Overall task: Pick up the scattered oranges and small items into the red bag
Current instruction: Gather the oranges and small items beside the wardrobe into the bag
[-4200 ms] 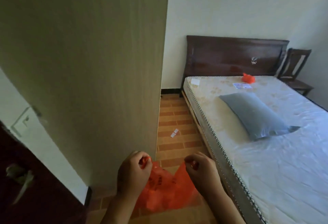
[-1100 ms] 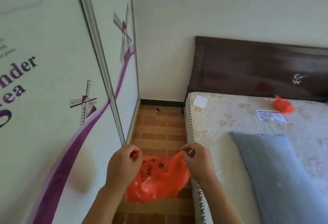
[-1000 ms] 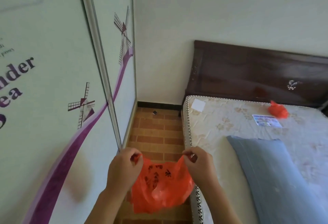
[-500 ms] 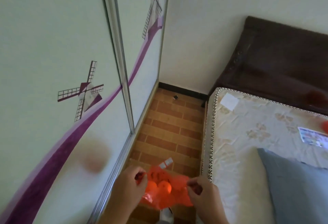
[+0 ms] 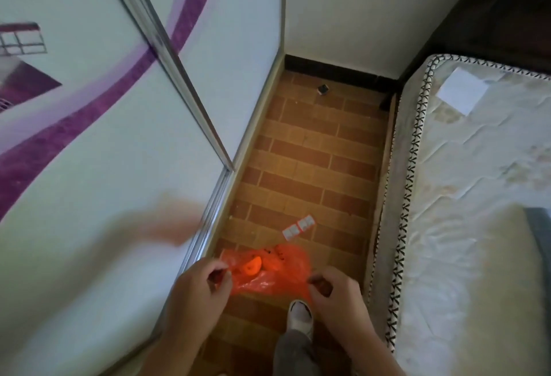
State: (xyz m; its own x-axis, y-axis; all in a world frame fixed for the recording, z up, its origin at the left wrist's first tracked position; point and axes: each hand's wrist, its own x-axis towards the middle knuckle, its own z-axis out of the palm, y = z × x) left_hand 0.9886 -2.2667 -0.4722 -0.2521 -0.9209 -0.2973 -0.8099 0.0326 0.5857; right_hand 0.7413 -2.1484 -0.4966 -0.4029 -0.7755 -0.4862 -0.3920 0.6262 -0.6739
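Both hands pinch the red bag (image 5: 269,271) at its mouth: left hand (image 5: 196,292) grips the left edge between thumb and fingers, right hand (image 5: 335,293) grips the right edge the same way, fingers curled shut on the plastic. Bag hangs stretched between them, low in the view, above the floor and just ahead of the person's shoe (image 5: 300,316). Thin translucent plastic with dark print on the far side. Orange shapes show through it; at least one orange (image 5: 252,266) near the left side, another paler lump beside it, count unclear.

On the brick-pattern floor (image 5: 310,161), just beyond the bag, lies a small white packet (image 5: 298,227) with red marks, flat, apart from the bag. Far up the strip of floor, near the black skirting, sits a small dark cube-like item (image 5: 323,89); too small to identify.

Left of the floor strip runs a sliding wardrobe door (image 5: 104,167), pale with a purple stripe and part of a windmill print, metal frame and track along its base. A blurred skin-toned reflection shows on the door near the left hand.

Right side: mattress (image 5: 465,197) with a black-and-white stitched edge, a white paper square (image 5: 462,94) near its head corner, a grey pillow (image 5: 539,235) corner at the frame edge, dark wooden headboard (image 5: 492,18) behind.
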